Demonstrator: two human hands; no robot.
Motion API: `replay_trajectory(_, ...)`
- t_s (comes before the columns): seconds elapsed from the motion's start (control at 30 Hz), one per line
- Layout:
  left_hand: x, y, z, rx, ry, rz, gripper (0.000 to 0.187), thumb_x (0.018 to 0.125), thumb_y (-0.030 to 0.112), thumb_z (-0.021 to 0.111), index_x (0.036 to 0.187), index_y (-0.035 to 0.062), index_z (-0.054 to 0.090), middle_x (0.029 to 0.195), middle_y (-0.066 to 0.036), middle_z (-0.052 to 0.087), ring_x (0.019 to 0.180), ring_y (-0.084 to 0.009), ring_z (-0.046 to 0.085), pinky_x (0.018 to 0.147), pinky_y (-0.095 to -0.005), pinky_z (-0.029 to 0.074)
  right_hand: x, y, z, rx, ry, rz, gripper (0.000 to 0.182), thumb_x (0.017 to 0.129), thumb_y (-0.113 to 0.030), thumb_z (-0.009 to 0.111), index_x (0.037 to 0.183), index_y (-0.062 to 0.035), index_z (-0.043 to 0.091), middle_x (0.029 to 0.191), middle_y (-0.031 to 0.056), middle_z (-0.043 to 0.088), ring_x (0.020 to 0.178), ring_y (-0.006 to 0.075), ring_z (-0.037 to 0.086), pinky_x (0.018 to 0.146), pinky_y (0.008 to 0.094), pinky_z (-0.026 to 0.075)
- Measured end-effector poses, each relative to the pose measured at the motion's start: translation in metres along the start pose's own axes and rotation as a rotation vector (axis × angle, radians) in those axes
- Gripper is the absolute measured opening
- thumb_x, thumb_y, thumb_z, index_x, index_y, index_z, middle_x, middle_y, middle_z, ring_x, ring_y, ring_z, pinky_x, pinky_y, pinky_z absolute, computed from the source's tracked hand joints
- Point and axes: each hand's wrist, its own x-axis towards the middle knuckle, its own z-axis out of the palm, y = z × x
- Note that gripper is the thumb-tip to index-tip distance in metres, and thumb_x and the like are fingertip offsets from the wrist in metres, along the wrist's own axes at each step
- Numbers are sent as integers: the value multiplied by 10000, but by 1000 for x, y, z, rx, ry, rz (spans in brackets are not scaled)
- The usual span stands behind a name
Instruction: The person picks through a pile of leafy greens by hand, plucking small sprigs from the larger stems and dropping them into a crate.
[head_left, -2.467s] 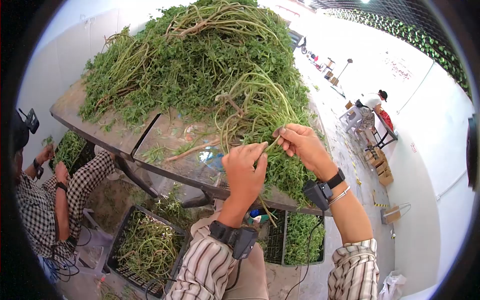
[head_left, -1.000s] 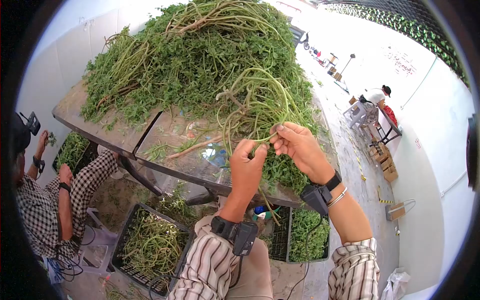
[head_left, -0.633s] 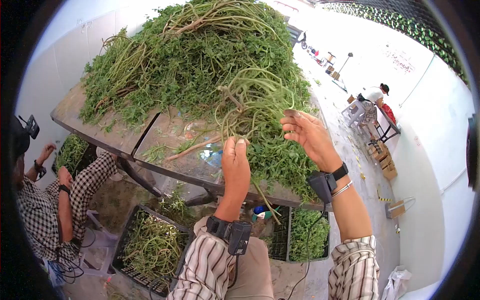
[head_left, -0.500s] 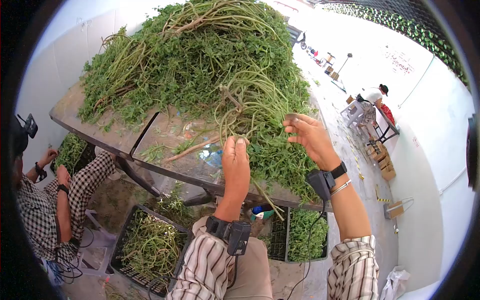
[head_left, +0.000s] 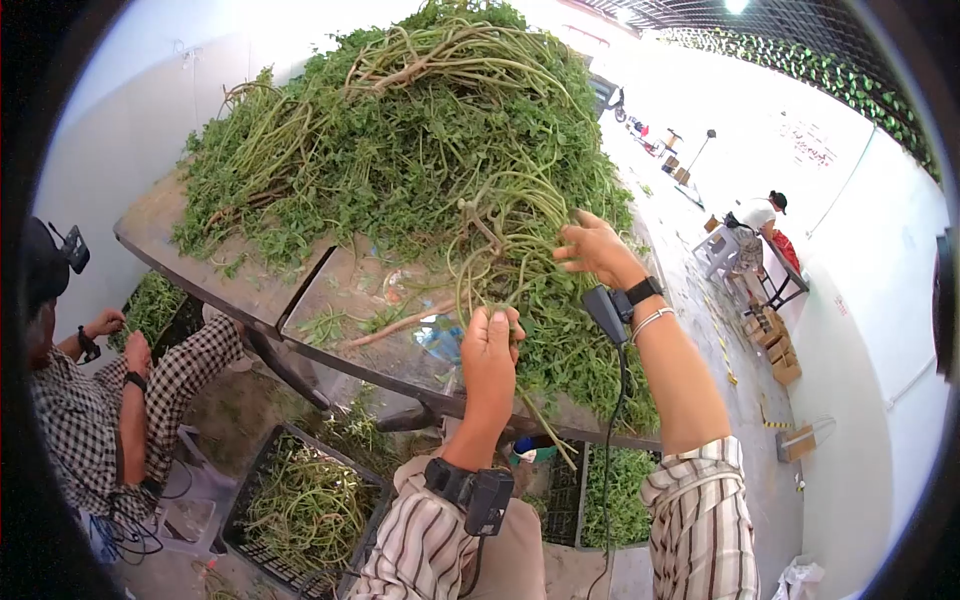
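Observation:
A large heap of leafy green stems covers much of the table. My left hand is near the table's front edge, its thumb and fingers pinched on a thin green stem, which trails down past the edge. Up and to the right, my right hand reaches in at the side of the heap. Its fingers are apart, with the fingertips right at a bundle of bare stalks; a small dark patch shows at one fingertip.
Below the table stand a black crate of stripped stems and a crate of leafy greens. A person in checked clothes sits at the left, handling greens. Farther right, another person bends over a small table near cardboard boxes.
The view has tilted up slightly, so the table appears lower. My right hand has moved left and forward, closer to the stalks. My left hand keeps its pinch.

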Motion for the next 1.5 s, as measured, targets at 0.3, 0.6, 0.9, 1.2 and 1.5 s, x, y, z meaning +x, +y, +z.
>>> replay_trajectory(0.3,1,1,-2,-35,4,-38,222,958,267,440,940,74,547,731,0,512,590,-65,374,524,-236,343,15,-38,-10,-930,311,-379,455,707,-204,594,1116,-5,577,1051,226,602,975,358,577,868,418,443)
replay_trajectory(0.6,5,-6,-3,-65,16,-20,211,963,220,422,940,52,548,730,16,519,549,-36,372,489,-196,315,-23,-102,-29,-572,7,-325,348,756,-151,594,1034,57,611,695,30,565,679,97,504,614,239,399)
replay_trajectory(0.9,-11,14,11,334,47,432,181,910,130,524,1038,47,622,726,20,446,589,-56,322,520,-231,291,-51,-57,-14,-612,-4,-269,208,753,-170,558,653,12,542,565,37,483,551,103,426,535,286,355)
replay_trajectory(1.2,-3,8,10,652,-90,648,255,878,33,530,1121,-33,568,745,-62,437,613,-133,391,536,-282,344,-69,-53,-12,-611,-28,-343,237,768,-165,544,646,29,487,579,44,451,561,117,399,535,302,341)
replay_trajectory(1.5,-1,1,5,758,-95,681,134,849,19,540,968,-40,558,777,-136,463,638,-253,447,564,-325,368,-70,-52,-16,-484,53,-343,237,789,-178,553,666,20,512,562,22,429,526,103,378,508,301,330)
